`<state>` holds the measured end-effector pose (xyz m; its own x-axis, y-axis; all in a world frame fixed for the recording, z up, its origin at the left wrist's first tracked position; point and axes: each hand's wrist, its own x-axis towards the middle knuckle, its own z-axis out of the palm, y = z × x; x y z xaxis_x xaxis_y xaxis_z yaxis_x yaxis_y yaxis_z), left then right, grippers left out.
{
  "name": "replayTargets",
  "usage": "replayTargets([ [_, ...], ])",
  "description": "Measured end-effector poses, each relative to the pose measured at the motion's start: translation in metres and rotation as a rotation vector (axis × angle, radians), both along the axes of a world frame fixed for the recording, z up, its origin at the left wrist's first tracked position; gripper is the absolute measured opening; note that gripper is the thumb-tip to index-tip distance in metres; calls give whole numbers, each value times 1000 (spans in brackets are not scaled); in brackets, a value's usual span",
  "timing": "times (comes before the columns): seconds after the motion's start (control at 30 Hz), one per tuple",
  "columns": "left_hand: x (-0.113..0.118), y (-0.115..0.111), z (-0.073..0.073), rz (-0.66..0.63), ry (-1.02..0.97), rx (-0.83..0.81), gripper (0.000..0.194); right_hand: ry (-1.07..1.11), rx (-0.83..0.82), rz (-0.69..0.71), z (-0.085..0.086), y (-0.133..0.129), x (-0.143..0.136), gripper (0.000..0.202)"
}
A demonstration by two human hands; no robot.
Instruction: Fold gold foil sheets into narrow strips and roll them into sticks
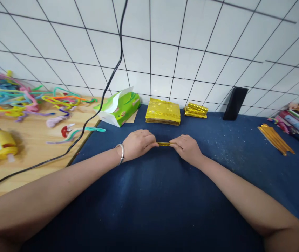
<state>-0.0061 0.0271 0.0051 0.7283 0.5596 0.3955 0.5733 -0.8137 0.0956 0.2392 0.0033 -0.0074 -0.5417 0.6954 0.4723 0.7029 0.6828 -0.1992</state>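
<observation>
Between my two hands runs a narrow folded strip of gold foil paper [164, 144], low over the dark blue table top [149, 203]. My left hand [138, 144], with a silver bangle at the wrist, pinches its left end. The right end is pinched by my right hand [187, 148]. Fingers hide both ends of the strip. Just beyond my hands lies a stack of gold foil paper [163, 111]. To its right is a small pile of folded gold foil pieces [196, 110].
A green tissue pack [123, 107] lies behind my left hand. A black phone [235, 103] leans on the tiled wall. Gold strips [276, 139] lie at right. A black cable [107, 85] crosses the left side, where pipe cleaners [9, 92] and a yellow glue gun [0, 146] lie on wood.
</observation>
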Motion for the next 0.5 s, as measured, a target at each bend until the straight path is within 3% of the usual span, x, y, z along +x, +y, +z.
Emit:
replayTargets([
  [0.17,-5,7,-5,8,-32,-228,27,84,-173,0,5,4,1,23],
  [0.3,-7,9,-2,-6,-61,-357,22,165,-313,-22,9,4,2,22],
  [0.4,-7,6,3,42,-36,-401,20,173,-375,-38,10,4,2,20],
  [0.5,-7,5,4,80,62,-326,22,111,-361,-35,12,4,2,20],
])
